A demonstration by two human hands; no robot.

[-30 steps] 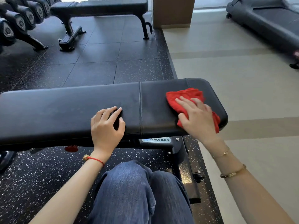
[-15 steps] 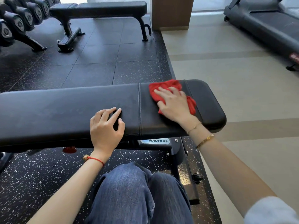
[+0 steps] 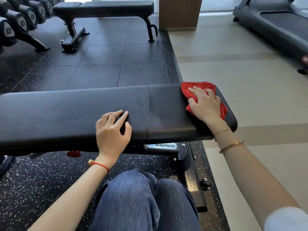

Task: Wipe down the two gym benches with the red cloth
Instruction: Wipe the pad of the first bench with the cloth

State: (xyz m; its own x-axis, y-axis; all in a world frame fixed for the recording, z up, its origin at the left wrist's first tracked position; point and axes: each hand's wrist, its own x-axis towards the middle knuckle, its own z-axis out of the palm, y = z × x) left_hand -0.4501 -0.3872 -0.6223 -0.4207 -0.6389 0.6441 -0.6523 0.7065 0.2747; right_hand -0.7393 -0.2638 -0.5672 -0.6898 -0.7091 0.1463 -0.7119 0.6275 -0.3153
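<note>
Head view, only 1 camera. Red cloth lies bunched on the right end of the near bench, on the short pad section past the stitched seam, close to the rounded end. Right hand lies flat on top of it, fingers straight and spread, pressing the cloth down rather than pinching it; cloth edges stick out beyond the fingers and by the wrist. Left hand rests on the long pad section just left of the seam, fingers loosely bent, fingertips touching the pad, holding nothing. It looks like a brace.

Far bench stands well apart at the top of the frame, nothing on it. Dumbbell rack at upper left, treadmill at upper right.

Handling judgement: cloth is light, soft, floppy, and will bunch or slide under the palm on the smooth vinyl. Best held by flat palm pressure over its middle, or gathered into a wad for carrying. Benches are heavy, stay put. Task looks early: 1 bench in progress, 1 likely to do.
</note>
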